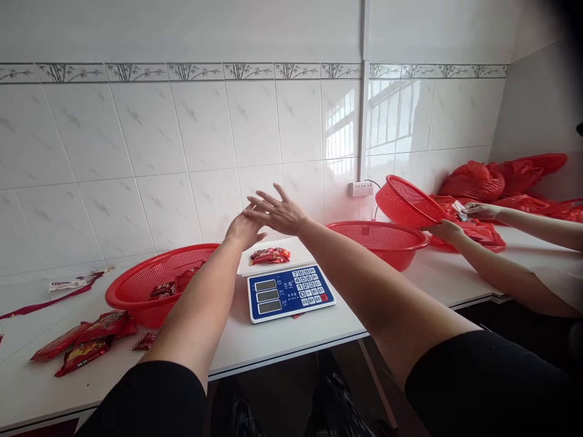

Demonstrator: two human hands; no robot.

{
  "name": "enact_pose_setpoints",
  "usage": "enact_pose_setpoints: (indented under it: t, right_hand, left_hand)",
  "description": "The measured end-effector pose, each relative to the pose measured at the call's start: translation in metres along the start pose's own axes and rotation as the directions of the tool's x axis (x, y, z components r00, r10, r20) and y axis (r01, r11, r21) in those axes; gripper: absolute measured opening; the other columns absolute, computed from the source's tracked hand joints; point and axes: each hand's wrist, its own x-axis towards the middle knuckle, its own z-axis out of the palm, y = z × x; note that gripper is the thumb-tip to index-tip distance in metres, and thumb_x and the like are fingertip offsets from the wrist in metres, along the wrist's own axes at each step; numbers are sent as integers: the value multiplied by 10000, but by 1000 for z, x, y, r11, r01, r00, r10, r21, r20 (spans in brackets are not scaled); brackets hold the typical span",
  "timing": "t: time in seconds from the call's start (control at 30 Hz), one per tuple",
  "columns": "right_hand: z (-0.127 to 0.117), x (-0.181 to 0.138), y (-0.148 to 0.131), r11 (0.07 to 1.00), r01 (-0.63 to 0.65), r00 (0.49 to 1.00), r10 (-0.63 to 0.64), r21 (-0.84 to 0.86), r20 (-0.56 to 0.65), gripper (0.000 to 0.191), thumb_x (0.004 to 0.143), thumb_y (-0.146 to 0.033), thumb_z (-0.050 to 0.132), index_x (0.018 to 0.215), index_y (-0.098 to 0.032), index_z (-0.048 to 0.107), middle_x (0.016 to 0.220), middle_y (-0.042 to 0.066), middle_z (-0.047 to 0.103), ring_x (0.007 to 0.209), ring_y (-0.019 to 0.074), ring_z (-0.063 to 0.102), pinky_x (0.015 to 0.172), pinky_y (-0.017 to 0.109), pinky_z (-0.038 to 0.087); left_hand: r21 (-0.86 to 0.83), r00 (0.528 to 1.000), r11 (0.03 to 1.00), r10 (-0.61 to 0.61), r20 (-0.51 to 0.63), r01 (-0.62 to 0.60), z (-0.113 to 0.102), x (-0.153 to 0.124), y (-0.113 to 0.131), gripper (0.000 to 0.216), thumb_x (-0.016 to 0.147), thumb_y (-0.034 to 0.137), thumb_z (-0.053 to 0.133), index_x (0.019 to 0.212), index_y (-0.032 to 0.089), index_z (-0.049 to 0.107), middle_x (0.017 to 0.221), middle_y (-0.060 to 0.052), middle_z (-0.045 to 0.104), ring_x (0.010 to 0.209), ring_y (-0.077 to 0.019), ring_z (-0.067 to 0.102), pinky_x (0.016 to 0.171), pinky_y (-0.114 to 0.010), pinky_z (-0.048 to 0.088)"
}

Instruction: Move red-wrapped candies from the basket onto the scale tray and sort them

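Above the weighing scale [291,294], both hands appear empty. The right hand [286,215] has its fingers spread; the left hand [242,229], partly overlapped by them, seems open. Contact between the two cannot be confirmed. Hazard, as judged: a dropped wrist could knock the red packets [269,256] off the platform or press on it and distort the weight. The packets lie on that platform, below the hands in view and between the forearms, apparently untouched.
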Motion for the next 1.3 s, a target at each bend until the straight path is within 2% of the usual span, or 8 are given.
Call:
enact_pose_setpoints:
  t: [0.13,0.37,0.6,0.73,0.9,1.0,1.2,1.3]
  right_hand:
    - [10,-17,10,989,-141,990,142,34,-22,729,907,-360,498,1523,-286,114,1566,74,282,1438,363,179,1074,742,23]
    - [29,-18,13,954,-297,955,296,47,14,760,911,-609,356,1512,-167,212,1571,121,270,1461,336,127,1113,656,-119]
    - [46,-29,8,881,-473,854,462,-12,238,860,834,-749,364,1508,-225,268,1618,100,106,1440,428,-137,980,769,-186]
    - [40,-26,-4,848,-524,762,509,-80,401,831,832,-724,409,1523,-300,225,1628,38,19,1414,389,-261,974,758,-218]
    - [20,-19,-18,861,-500,708,465,-87,532,698,897,-595,433,1514,-327,248,1620,-15,59,1443,298,-226,1048,634,-265]
    - [11,-18,-25,865,-501,693,423,-32,584,654,924,-527,454,1511,-321,251,1623,11,73,1465,306,-149,1076,636,-227]
    - [12,-23,-27,817,-554,667,324,157,671,604,915,-451,555,1449,-242,367,1579,94,234,1429,351,216,1128,649,115]
    - [14,-28,-19,777,-583,642,263,237,720,642,946,-519,449,1505,-268,257,1603,103,177,1458,349,136,1134,641,107]
  left_hand:
    - [69,1000,997,-29,3,29,0,-10,-6,658,823,324,610,1447,251,414,1570,-57,307,1471,-253,163,1189,-472,-48]
    - [168,994,980,-108,-2,107,-11,-9,-10,786,823,469,596,1506,227,292,1607,-58,187,1489,-214,60,1172,-464,-129]
    - [237,958,932,-286,20,273,-8,-17,-16,759,803,614,559,1457,264,401,1599,-53,195,1481,-325,-51,1054,-638,-243]
    - [245,954,929,-297,50,277,-8,-16,-15,666,851,537,516,1433,220,446,1586,-58,230,1491,-236,17,1122,-502,-219]
    - [210,950,931,-311,26,299,-8,-16,-10,515,931,311,393,1411,144,475,1555,-120,311,1486,-208,88,1155,-469,-159]
    - [166,960,947,-279,4,275,-3,-18,-1,488,954,266,360,1410,132,473,1544,-141,329,1479,-232,134,1160,-507,-125]
    - [33,981,983,-175,-88,179,12,-38,39,536,1004,396,318,1507,213,286,1599,-106,191,1482,-283,82,1164,-583,20]
    - [-107,955,983,-174,-242,152,12,-72,52,560,1013,356,303,1530,172,190,1597,-137,193,1482,-297,19,1160,-594,90]
